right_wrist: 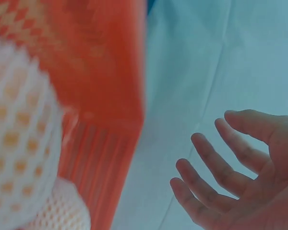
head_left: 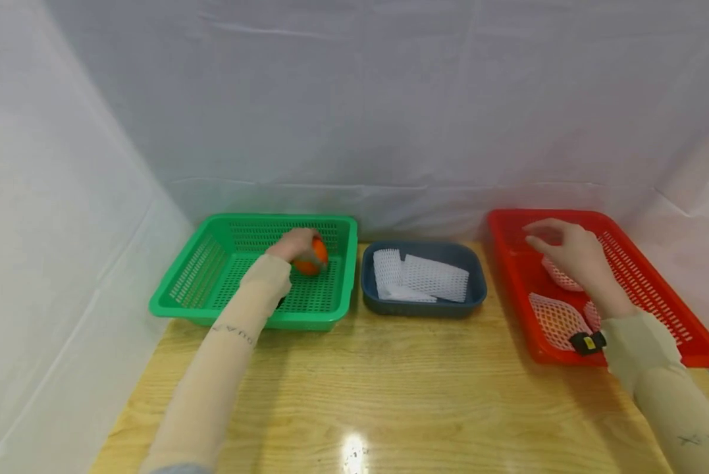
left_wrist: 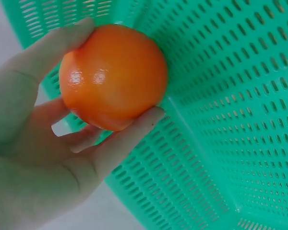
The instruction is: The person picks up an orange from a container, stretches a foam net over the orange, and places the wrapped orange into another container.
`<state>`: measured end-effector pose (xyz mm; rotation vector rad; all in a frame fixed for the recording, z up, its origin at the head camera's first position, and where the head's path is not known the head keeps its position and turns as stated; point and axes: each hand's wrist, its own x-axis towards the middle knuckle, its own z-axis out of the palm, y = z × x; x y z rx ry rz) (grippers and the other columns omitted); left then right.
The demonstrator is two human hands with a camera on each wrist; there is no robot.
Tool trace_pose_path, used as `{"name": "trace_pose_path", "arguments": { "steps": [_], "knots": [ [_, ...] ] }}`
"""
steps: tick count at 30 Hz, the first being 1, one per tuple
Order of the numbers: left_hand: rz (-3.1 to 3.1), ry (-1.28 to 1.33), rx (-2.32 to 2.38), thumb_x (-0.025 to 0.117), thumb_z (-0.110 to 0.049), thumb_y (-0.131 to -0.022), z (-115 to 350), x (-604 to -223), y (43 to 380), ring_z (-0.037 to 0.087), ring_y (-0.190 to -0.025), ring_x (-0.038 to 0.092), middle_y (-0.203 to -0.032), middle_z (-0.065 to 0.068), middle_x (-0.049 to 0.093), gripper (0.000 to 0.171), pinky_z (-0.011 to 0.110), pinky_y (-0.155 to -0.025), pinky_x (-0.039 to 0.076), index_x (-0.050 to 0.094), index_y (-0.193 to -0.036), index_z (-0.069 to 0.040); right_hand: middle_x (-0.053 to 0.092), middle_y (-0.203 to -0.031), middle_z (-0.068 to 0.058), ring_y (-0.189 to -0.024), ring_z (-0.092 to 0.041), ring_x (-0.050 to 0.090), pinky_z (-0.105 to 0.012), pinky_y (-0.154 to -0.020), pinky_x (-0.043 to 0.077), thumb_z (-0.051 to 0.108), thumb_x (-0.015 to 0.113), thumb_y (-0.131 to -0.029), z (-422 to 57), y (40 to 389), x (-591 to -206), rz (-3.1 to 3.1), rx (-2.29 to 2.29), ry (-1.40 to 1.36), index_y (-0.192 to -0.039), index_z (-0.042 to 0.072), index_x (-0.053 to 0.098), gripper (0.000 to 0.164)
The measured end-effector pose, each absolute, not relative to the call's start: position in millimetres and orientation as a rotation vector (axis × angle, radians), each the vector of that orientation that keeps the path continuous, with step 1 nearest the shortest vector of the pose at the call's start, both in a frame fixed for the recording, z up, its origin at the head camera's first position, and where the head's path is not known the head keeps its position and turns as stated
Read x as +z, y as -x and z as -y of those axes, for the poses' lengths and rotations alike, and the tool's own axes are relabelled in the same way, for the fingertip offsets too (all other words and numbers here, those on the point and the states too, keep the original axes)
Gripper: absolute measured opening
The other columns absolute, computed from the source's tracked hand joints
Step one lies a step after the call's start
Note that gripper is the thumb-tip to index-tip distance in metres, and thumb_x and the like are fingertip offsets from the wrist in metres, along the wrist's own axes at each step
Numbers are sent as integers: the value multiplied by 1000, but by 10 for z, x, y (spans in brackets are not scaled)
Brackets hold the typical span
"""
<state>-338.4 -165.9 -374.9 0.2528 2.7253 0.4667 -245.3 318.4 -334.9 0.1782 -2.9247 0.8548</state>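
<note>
My left hand [head_left: 293, 245] holds an orange [head_left: 316, 258] inside the green basket [head_left: 253, 322]. In the left wrist view, the thumb and fingers of the left hand [left_wrist: 48, 148] curve round the shiny orange [left_wrist: 115, 76] near the basket wall. Over the red basket [head_left: 526, 329], my right hand [head_left: 576, 253] hovers with fingers apart and nothing in them. Below it lie several fruits in white foam nets [head_left: 558, 320]. The right wrist view shows a netted fruit [right_wrist: 19, 139] close up at left, apart from the relaxed right hand [right_wrist: 240, 177].
Between the baskets stands a dark blue tray [head_left: 425, 309] with several flat white foam nets [head_left: 434, 276]. A wooden table [head_left: 401, 375] bears everything, with white sheeting [head_left: 390, 118] behind and at the sides. A black strap with a small device [head_left: 588, 342] sits at the right wrist.
</note>
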Motion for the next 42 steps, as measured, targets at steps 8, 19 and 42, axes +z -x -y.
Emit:
{"name": "trace_pose_path", "arguments": {
  "steps": [8,19,42],
  "knots": [
    [-2787,-267,673,72,-37,-92,1659,-3508,3303,36,-114,58,-134,22,56,69,47,-89,55,44,-146,-2,68,-126,-19,-102,-38,61,-55,-85,50,33,63,-101,-2837,2277,-3376,2769,874,-303,-128,11,67,35],
    [-2784,-253,978,67,-45,-94,1572,-3219,3028,34,-105,61,-134,22,53,74,36,-76,59,39,-149,-5,71,-119,-10,-106,-32,66,-49,-89,56,26,68,-99,-2319,2082,-3289,2633,1013,-454,-124,12,69,28],
    [-2666,-554,1403,73,-39,-94,988,-3265,2291,30,-115,58,-140,11,51,62,44,-90,56,48,-145,-14,55,-139,-26,-112,-46,63,-34,-87,58,9,64,-100,-1303,2006,-3920,2386,1956,-692,-151,5,41,56]
  ]
}}
